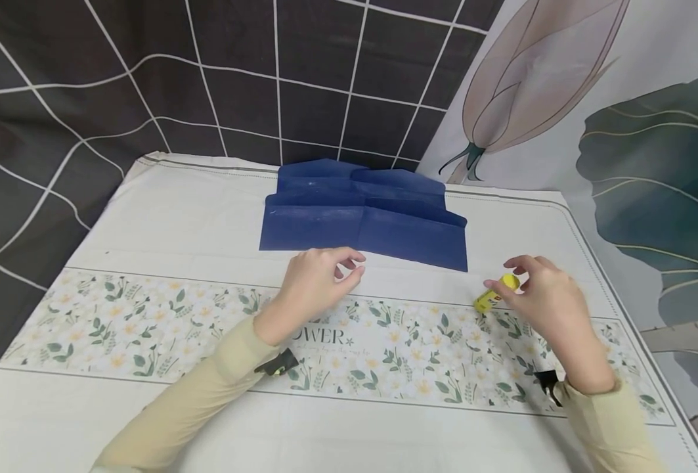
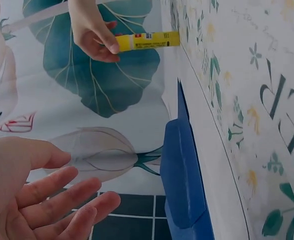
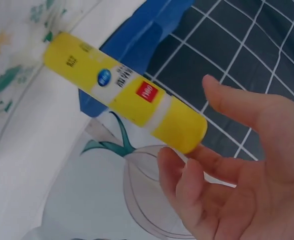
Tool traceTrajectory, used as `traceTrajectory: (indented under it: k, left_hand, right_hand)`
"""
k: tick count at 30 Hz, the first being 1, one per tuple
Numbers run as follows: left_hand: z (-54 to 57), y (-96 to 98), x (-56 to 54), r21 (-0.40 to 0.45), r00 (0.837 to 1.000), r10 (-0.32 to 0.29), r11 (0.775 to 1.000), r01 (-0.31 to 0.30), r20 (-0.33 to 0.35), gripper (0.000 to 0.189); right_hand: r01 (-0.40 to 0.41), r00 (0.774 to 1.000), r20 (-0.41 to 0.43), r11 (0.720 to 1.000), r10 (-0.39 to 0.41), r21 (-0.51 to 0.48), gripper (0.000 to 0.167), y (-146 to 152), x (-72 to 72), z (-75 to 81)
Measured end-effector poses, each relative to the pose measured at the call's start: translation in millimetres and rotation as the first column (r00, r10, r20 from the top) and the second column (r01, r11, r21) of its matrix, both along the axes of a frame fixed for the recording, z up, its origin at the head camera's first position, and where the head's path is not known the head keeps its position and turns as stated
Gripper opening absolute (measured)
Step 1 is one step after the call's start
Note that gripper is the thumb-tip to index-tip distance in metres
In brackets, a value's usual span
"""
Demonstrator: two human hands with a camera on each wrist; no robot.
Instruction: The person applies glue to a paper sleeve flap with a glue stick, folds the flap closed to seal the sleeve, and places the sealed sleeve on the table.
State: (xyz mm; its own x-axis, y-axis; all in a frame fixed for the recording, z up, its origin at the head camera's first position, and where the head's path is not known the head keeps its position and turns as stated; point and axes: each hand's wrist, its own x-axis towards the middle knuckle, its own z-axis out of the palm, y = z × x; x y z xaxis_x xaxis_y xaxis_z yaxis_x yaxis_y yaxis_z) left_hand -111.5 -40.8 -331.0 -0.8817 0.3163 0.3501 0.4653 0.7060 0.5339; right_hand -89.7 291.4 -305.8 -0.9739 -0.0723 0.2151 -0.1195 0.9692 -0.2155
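Observation:
A yellow glue stick (image 1: pixel 488 299) with its cap on stands on the flower-patterned strip at the right of the table. My right hand (image 1: pixel 546 302) is around its capped top. In the right wrist view the thumb (image 3: pixel 232 100) is apart from the glue stick (image 3: pixel 122 90), while the fingertips are right at its cap end. My left hand (image 1: pixel 319 282) hovers over the middle of the table with loosely bent fingers and nothing in them. Just beyond it lie several dark blue envelopes (image 1: pixel 313 226), overlapping in two rows with their flaps raised.
A white tablecloth (image 1: pixel 165 217) with a printed floral band (image 1: pixel 136 328) covers the table. Behind it hangs a dark cloth with white grid lines (image 1: pixel 224 85). A pale curtain with plant prints (image 1: pixel 650 164) hangs at the right edge.

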Motion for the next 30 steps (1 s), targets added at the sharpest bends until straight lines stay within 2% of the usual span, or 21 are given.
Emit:
traceTrajectory:
  k: [6, 16, 21, 24, 30]
  left_hand:
    - [-3.9, 5.2, -1.0, 0.012, 1.000, -0.028, 1.000, 0.028, -0.004, 0.016]
    - [-11.9, 8.2, 2.8, 0.018, 0.999, -0.048, 0.999, 0.048, -0.016, 0.018]
    - [-11.5, 11.8, 5.2, 0.032, 0.997, -0.073, 0.997, 0.073, -0.021, 0.020]
    - [-10.0, 13.9, 6.3, 0.042, 0.996, -0.085, 0.995, 0.086, -0.020, 0.021]
    - [-6.4, 17.6, 7.9, 0.037, 0.995, -0.092, 0.995, 0.093, -0.035, 0.025]
  right_hand:
    - [-0.054, 0.998, -0.011, 0.997, 0.054, -0.046, 0.027, -0.1, -2.2, -8.3]
    - [-0.056, 0.998, -0.007, 0.998, 0.056, -0.038, 0.026, -3.1, -4.9, -6.8]
    - [-0.084, 0.993, -0.084, 0.995, 0.079, -0.050, 0.023, -14.4, -4.6, -0.4]
    - [-0.128, 0.980, -0.162, 0.990, 0.118, -0.054, 0.022, -23.8, -5.0, 1.9]
    - [-0.244, 0.929, -0.298, 0.969, 0.219, -0.047, 0.024, -42.2, -5.6, 2.4]
